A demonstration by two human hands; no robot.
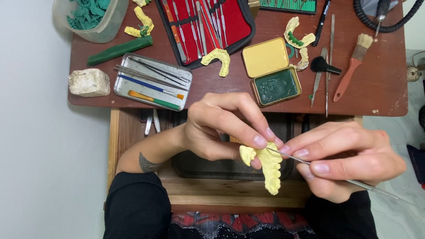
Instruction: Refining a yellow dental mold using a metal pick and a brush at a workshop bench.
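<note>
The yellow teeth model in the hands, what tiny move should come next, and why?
Probably a short, gentle stroke of the thin metal tool along the top edge of the pale yellow plaster teeth model. The right hand holds the tool like a pen with its tip already on the model, and the left hand pinches the model steady.

Your two hands are bare, with no gloves and no rings showing: the left hand [217,128] sits at the centre of the frame, the right hand [349,159] at the lower right. Your fingernails are short, rounded and unpainted. You wear black long sleeves; the left one [137,206] is pushed up, baring the forearm, which carries a small dark tattoo [148,164] near the cuff. At the bottom centre, red and black plaid cloth [239,221] shows between your sleeves.
</note>
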